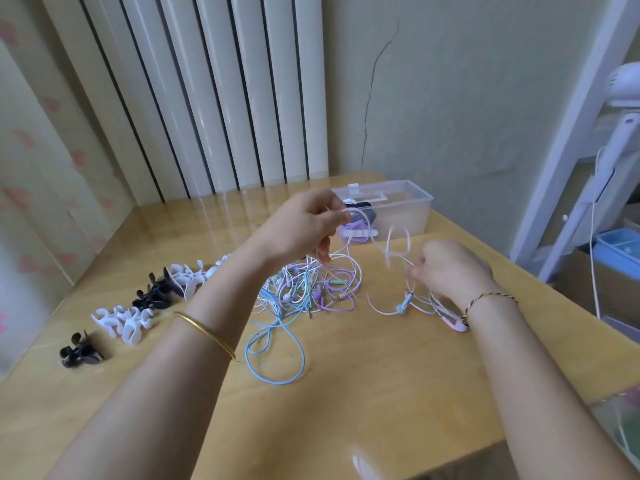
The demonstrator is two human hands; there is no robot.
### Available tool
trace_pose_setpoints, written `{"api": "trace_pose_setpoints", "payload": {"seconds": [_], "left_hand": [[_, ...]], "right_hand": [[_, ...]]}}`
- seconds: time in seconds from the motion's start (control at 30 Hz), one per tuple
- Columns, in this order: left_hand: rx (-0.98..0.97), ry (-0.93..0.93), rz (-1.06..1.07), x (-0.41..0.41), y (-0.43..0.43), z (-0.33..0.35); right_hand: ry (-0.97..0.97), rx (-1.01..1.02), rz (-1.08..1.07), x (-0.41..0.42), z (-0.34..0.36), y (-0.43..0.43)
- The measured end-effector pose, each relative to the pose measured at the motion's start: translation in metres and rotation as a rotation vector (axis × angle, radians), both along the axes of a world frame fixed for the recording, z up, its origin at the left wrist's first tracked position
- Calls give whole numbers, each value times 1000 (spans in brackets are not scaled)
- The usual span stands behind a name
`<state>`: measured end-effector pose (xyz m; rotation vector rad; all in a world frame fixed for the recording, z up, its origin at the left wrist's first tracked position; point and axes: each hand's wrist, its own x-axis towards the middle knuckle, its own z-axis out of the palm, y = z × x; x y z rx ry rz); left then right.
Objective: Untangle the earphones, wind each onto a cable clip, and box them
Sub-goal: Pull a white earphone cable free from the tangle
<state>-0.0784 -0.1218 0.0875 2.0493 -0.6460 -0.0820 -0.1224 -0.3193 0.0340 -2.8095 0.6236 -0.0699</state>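
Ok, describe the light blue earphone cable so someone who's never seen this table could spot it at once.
On the wooden table, a tangle of pastel earphones lies at the centre. The light blue cable spills from its near edge. Unlike the bunched green, purple and white cords, it forms wide loops on bare wood.

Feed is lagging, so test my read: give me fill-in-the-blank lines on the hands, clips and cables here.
1. The left hand and right hand pinch the same pale pink ____.
2. The cable clips lie in a row, some white, some ____.
3. In the tangle, the loop nearest the person is light ____.
Missing: cable; black; blue.
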Motion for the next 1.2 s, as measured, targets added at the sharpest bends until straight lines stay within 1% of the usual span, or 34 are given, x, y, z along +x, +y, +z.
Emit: {"api": "trace_pose_setpoints", "payload": {"seconds": [0.07, 0.17, 0.23, 0.27, 0.33, 0.4, 0.47, 0.53, 0.6, 0.67, 0.7, 0.77, 0.83, 0.9, 0.93, 1.0, 1.07, 1.13, 1.2], "left_hand": [[-76, 24, 24, -2, -2, 7], [-125, 41, 62, -6, -4, 11], [-156, 77, 82, -8, -5, 12], [-167, 101, 86, -9, -6, 12], [-183, 145, 83, -10, -9, 12], [-203, 174, 76, -12, -14, 11], [-223, 190, 72, -15, -18, 13], [-262, 208, 63, -18, -23, 14], [-307, 219, 58, -19, -26, 15], [-323, 218, 71, -19, -27, 15], [-325, 222, 81, -18, -27, 15], [-323, 246, 97, -18, -26, 13], [-300, 288, 92, -19, -27, 9], [-263, 341, 73, -22, -31, 4], [-240, 365, 64, -23, -34, 1], [-185, 401, 44, -24, -39, -4], [-121, 439, 31, -24, -42, -11], [15, 471, 9, -22, -38, -17], [227, 453, -58, -22, -31, -19]], "right_hand": [[-79, 7, 20, -3, 5, 1], [-281, -31, 29, -10, 11, 3], [-426, 7, 45, -15, 12, 5], [-453, 47, 65, -17, 10, 5], [-382, 192, 118, -21, 4, 6], [-210, 390, 178, -24, -6, 7], [-73, 501, 279, -25, -16, 11], [16, 497, 371, -22, -30, 15], [70, 403, 402, -18, -43, 15], [37, 347, 362, -18, -43, 10], [-21, 357, 322, -19, -39, 6], [-183, 441, 243, -23, -25, -4], [-321, 539, 207, -26, -9, -11], [-389, 630, 192, -27, 3, -12], [-420, 642, 184, -26, 5, -12], [-483, 604, 188, -24, 7, -13], [-506, 610, 217, -22, 8, -14], [-515, 669, 246, -19, 7, -16], [-548, 733, 281, -16, 9, -16]]}}
